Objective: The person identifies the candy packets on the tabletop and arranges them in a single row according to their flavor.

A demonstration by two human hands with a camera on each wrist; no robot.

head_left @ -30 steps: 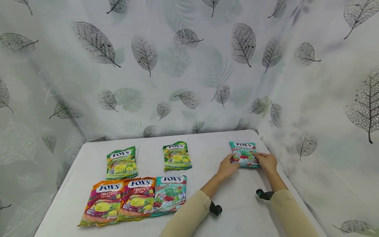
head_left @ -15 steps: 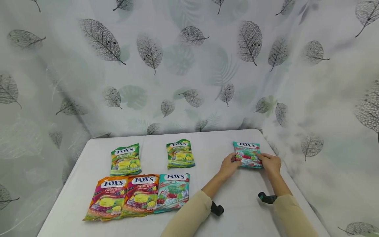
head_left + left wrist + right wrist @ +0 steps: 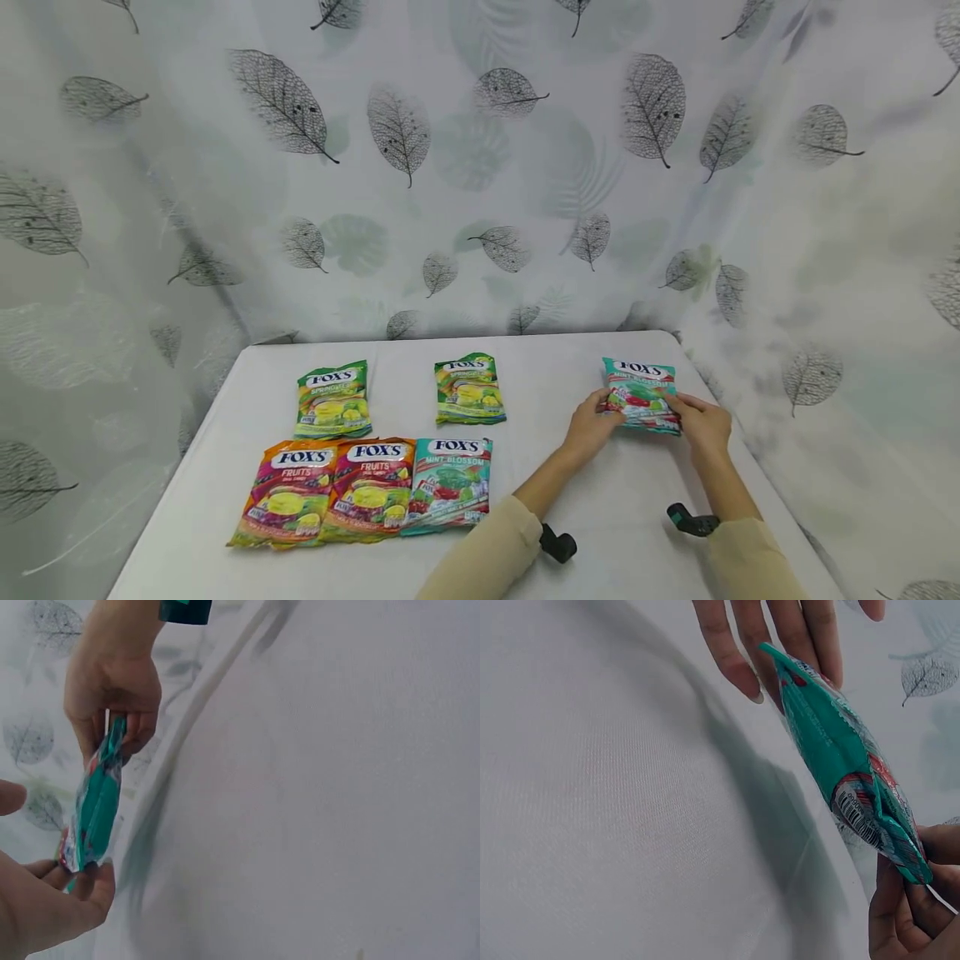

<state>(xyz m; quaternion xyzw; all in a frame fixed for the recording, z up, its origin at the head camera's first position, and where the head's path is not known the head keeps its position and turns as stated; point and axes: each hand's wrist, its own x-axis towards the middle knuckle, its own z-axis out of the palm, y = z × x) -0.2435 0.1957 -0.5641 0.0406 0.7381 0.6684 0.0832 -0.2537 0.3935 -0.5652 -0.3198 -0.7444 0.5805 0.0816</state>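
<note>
— What do your hands hold?

— My left hand [image 3: 592, 423] and right hand [image 3: 705, 423] both pinch the teal foil candy bag [image 3: 642, 395] by its lower corners, between them.

— Did something change?

— A moment ago it lay flatter on the white table [image 3: 615, 500]; now its near edge seems lifted, I think. The other bags lie well to my left.

Both hands [image 3: 648, 421] have tilted the teal candy bag's [image 3: 642, 394] near edge up off the table [image 3: 570, 367].
</note>
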